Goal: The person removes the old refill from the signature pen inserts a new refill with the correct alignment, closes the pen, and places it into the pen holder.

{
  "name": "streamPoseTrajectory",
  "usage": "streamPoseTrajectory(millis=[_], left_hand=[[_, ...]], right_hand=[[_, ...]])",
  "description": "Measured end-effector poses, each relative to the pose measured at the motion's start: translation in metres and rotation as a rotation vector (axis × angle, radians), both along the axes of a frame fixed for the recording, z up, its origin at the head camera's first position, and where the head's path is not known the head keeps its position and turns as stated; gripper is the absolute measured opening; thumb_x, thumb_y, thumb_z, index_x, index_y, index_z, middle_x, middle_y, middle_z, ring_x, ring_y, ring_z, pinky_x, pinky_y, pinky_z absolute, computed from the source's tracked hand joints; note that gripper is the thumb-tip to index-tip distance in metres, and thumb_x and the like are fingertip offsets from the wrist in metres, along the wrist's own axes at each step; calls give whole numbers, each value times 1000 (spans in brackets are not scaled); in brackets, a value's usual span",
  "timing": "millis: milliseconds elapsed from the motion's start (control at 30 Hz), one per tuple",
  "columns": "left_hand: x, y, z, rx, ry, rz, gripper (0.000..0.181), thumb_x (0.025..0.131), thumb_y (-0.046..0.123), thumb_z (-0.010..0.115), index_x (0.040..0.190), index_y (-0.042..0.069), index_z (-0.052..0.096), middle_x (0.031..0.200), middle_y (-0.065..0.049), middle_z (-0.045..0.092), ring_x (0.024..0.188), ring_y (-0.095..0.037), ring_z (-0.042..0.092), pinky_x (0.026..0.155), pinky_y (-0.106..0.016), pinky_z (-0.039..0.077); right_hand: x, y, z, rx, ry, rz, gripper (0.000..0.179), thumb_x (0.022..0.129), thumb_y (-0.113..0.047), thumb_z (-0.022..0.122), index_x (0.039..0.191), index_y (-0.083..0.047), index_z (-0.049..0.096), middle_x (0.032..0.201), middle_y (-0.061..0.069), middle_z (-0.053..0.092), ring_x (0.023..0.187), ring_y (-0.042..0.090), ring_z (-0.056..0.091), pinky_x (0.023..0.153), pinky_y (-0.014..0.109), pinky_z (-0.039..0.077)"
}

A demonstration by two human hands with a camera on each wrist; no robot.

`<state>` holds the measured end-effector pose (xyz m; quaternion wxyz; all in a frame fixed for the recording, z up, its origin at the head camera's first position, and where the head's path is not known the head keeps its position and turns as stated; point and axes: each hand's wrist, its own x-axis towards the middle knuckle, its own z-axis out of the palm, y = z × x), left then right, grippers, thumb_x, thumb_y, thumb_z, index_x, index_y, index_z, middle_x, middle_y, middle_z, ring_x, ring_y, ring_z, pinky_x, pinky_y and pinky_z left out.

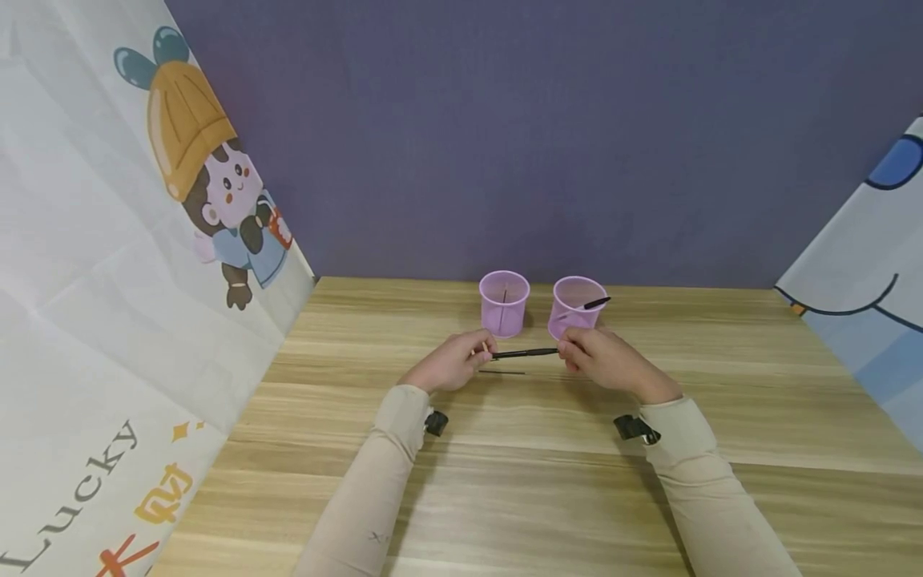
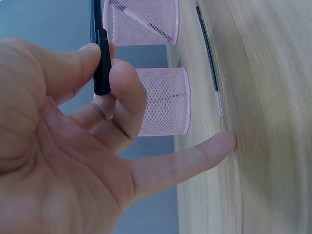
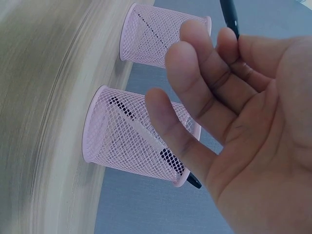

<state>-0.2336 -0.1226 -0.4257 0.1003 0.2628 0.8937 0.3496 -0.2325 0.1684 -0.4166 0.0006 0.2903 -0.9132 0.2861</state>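
Observation:
A black pen (image 1: 525, 353) is held level above the table between both hands. My left hand (image 1: 453, 361) pinches its clip end (image 2: 102, 73) between thumb and index finger, while the little finger reaches down toward the wood in the left wrist view. At the other end, the thumb and index finger of my right hand (image 1: 609, 361) pinch the pen's dark tip (image 3: 229, 17), with the remaining fingers loosely bent. Below the pen a thin dark pen refill (image 2: 209, 53) with a clear end lies on the table.
Behind the hands stand two pink mesh cups. The left cup (image 1: 490, 316) holds a thin dark stick like a refill; the right cup (image 1: 559, 312) holds a pen with a black end (image 1: 597, 304) leaning over its rim. A dark blue-grey partition (image 1: 534, 144) rises behind the wooden table (image 1: 534, 497).

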Motion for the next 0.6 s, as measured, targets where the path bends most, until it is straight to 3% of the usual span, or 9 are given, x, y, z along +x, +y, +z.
streamPoseTrajectory(millis=[467, 600], left_hand=[[-1, -1, 0, 10, 4, -2, 9, 107, 13, 52, 111, 12, 60, 106, -17, 69, 87, -18, 62, 76, -30, 53], [-1, -1, 0, 7, -4, 4, 9, 107, 13, 52, 111, 12, 60, 107, -17, 69, 88, -18, 62, 77, -31, 54]], right_hand=[[0, 2, 1, -30, -17, -5, 27, 108, -17, 50, 84, -12, 61, 68, -5, 60, 59, 6, 50, 57, 25, 43], [-1, 5, 2, -68, -38, -18, 17, 106, -19, 56, 92, -12, 62, 72, -4, 59, 63, 9, 53, 58, 25, 45]])
